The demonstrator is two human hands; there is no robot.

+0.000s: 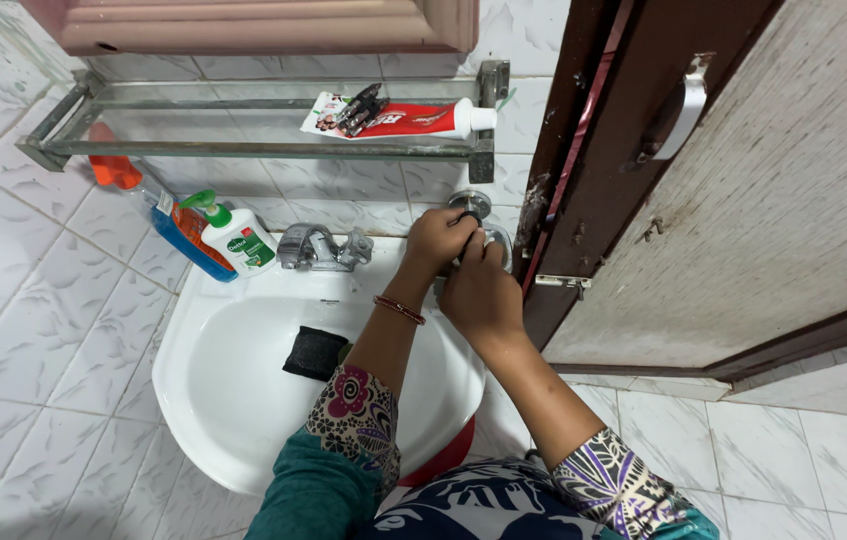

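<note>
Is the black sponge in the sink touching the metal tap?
Apart. The head view shows the black sponge lying low in the white basin, with bare white porcelain between it and the metal tap on the rim.

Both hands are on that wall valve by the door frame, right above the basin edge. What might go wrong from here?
1. Both the left hand and the right hand crowd the small wall valve; a slip might knock knuckles against the door frame.
2. The soap bottle stands on the basin rim; a bumping elbow might tip it.
</note>
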